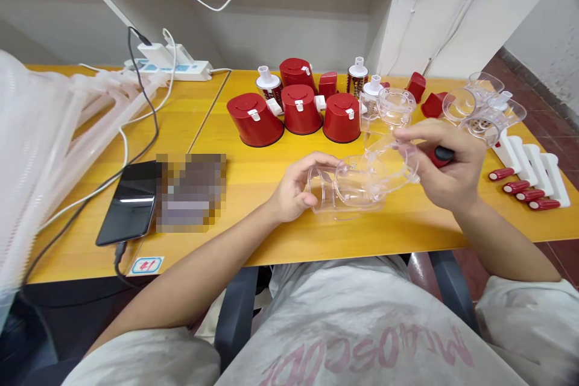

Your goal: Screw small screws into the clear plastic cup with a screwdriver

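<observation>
As I watch from far away, my left hand curls around the round end of a clear plastic housing, and my right hand pinches its far rim with bent fingers. The housing lies on its side in the air, its long way going left to right between my hands, above the yellow table. A red handle sits half hidden in my right palm. Red cups stand beyond.
</observation>
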`<state>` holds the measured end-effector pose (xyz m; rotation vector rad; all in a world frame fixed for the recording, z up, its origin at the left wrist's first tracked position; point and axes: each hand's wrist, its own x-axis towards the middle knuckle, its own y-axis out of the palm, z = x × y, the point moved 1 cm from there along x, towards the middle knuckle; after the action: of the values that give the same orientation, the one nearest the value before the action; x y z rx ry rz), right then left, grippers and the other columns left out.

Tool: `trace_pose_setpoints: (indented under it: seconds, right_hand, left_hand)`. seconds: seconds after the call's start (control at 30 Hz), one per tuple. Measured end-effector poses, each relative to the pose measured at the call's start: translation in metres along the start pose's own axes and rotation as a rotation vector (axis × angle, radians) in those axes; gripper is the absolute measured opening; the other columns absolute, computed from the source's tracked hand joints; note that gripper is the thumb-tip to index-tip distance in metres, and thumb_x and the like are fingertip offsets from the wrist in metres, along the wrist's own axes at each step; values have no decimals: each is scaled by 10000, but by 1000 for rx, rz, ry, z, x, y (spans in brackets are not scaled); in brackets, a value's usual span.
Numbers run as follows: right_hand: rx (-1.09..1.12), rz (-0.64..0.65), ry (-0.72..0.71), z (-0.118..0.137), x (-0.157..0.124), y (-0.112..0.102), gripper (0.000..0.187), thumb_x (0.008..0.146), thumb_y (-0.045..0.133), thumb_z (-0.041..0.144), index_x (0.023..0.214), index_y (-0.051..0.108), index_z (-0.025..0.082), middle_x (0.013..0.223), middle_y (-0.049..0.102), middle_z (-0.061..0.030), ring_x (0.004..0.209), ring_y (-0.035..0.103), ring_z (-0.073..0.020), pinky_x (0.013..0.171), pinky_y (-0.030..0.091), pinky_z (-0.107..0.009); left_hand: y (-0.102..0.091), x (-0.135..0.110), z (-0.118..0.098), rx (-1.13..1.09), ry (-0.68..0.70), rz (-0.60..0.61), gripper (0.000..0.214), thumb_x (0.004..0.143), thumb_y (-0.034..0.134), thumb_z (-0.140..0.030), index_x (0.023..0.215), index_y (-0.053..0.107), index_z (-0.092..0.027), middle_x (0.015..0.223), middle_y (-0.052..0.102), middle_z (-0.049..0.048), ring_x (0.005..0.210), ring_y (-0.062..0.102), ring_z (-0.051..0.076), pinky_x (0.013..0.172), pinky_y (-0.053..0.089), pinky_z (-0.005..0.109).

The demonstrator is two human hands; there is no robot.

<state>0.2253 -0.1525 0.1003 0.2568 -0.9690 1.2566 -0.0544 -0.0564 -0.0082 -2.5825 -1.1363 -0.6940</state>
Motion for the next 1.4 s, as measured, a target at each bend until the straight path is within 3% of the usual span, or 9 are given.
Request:
trace_pose_setpoints:
  seconds: [0.13,0.23,0.33,0.5,0.8,1.0,1.1,1.17,1.4]
  right_hand:
    - [-35,71,-63,-15,-11,9,167,1060,803,286,1177,852,178,927,790,-7,639,531,10,625,449,-132]
    - [-37,145,-103,-26,-16,11,260,1100,770,349,1141,818,97,991,802,-39,708,607,15,698,539,-97]
    - [-37,216,-114,-35,-18,10,293,1119,742,379,1157,818,98,1134,831,-77,991,800,-51,926,696,-177]
    - [13,309,-152,-39,-17,7,263,1134,705,293,1251,820,88,1262,832,-105,1269,838,-114,1108,738,-265]
    - [34,391,-236,-36,-17,1,262,1104,668,114,1313,825,115,1432,794,-123,1431,800,-132,1063,721,-164]
    - [21,403,-298,-23,-15,-3,379,1146,682,440,1329,828,142,1549,740,-159,1414,810,-139,1117,706,-152]
    - [-12,416,-376,-17,-17,0,323,1083,782,351,1314,823,129,1494,775,-139,1400,815,-125,1242,675,-181]
    - [-55,397,-432,-14,-19,1,296,1036,825,263,1297,822,124,1417,811,-113,1325,839,-102,1211,679,-159]
    - [-278,286,-601,-3,-23,-1,267,1028,797,210,1289,820,159,1406,817,-75,1086,861,-72,683,583,-153]
  left_hand:
    - [0,0,1,0,21,2,949,851,810,-994,1415,836,-231,1332,867,199,1179,858,339,986,673,408]
    - [0,0,1,14,16,-3,973,832,812,-1007,1397,843,-216,1318,868,208,1170,861,354,990,678,424]
    - [0,1,1,14,25,-3,959,842,817,-995,1403,844,-218,1317,869,206,1176,863,356,992,679,424]
    - [-1,2,5,-8,58,1,939,840,846,-967,1410,847,-221,1304,876,187,1164,867,340,974,680,396]
    - [1,1,4,-22,84,60,942,867,838,-952,1456,834,-218,1338,872,186,1178,859,333,986,674,389]
    - [2,1,3,-13,83,47,922,884,844,-932,1451,829,-205,1336,870,185,1164,851,325,967,663,382]
    - [2,1,3,-14,79,42,912,883,855,-923,1442,832,-202,1319,873,183,1152,852,324,964,666,387]
    - [2,1,2,-16,72,42,914,879,857,-926,1431,835,-199,1311,875,185,1151,854,330,978,670,399]
    - [4,2,1,-22,71,30,890,882,863,-916,1417,841,-206,1298,880,173,1148,857,322,974,669,386]
